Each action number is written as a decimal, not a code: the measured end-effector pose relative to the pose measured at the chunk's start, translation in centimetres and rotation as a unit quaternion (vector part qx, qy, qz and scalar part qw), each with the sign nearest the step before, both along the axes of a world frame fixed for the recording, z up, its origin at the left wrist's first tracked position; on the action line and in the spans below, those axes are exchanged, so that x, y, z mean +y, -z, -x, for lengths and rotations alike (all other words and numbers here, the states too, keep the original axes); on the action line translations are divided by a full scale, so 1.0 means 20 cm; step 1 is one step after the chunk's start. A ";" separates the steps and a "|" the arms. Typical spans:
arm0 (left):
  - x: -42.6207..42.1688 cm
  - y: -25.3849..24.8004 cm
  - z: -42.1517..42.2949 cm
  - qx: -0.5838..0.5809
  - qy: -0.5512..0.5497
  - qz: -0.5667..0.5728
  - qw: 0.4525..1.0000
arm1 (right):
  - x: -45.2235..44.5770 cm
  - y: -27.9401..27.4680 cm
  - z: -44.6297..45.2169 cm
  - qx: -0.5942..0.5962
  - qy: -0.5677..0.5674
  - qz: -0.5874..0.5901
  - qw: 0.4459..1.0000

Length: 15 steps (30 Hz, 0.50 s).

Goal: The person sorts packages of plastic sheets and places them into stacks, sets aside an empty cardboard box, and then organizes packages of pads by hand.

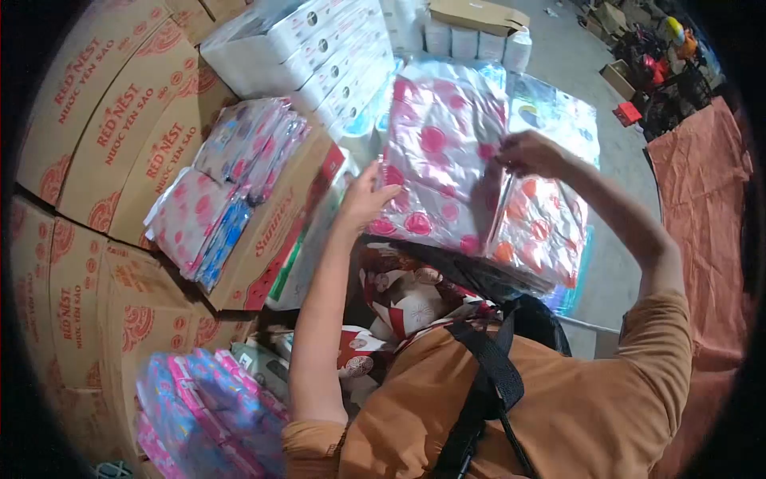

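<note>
Brown cartons (128, 128) lettered RED NEST are stacked along the left of the room, and grey floor (550, 40) shows at the top right. From my remote seat, through the head camera, I see an open carton (275, 239) with a red-banded wall leaning in front of that stack. Folded film packets (195, 209) lie in it, some pale with pink dots, some blue. Farther off, a box (483, 13) with its cardboard flap up sits over a row of white cylinders (467, 44), and clear wrap encloses the white packs (339, 60) beside it. At the lower left I make out a pink-and-blue bundle (211, 415) in shiny plastic.

Between the two hands is the pink-dotted packet (443, 156): flat, rectangular, silvery and creased, its dots varying in size. It lies partly over an orange-dotted packet (542, 219) on its right. My left hand (367, 198) holds its left edge, thumb across the front. My right hand (533, 154) is at the right edge with fingers bent narrow; I cannot tell whether they pinch the film.
</note>
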State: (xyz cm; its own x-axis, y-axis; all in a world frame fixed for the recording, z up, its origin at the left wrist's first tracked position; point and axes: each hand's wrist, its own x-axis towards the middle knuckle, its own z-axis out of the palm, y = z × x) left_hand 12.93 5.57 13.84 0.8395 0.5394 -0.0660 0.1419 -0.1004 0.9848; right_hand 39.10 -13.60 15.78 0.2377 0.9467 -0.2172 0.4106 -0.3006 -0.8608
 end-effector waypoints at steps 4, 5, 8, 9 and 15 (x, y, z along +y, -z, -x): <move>0.00 0.16 -0.22 0.047 0.025 -0.064 0.997 | -0.19 0.06 0.04 0.203 0.180 0.068 0.960; 0.00 0.16 -0.26 0.064 0.063 -0.111 0.990 | -0.21 0.08 0.04 0.207 0.195 0.071 0.956; 0.09 0.49 -0.37 0.015 0.045 -0.152 0.987 | -0.24 0.19 0.00 0.193 0.212 0.085 0.954; 0.09 0.54 -0.39 0.020 0.032 -0.174 0.984 | -0.25 0.28 -0.06 0.016 0.068 0.001 0.998; -0.03 0.44 -0.32 0.174 -0.002 -0.298 0.939 | -0.15 0.25 0.05 -0.189 0.230 0.050 0.953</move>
State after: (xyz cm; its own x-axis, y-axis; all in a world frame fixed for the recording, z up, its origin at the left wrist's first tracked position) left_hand 19.31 4.96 5.06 0.8208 0.5708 -0.0206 0.4457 -0.6175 0.6481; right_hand 38.18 -16.50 10.80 0.7026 0.7018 -0.1179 0.4901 -0.5973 -0.6348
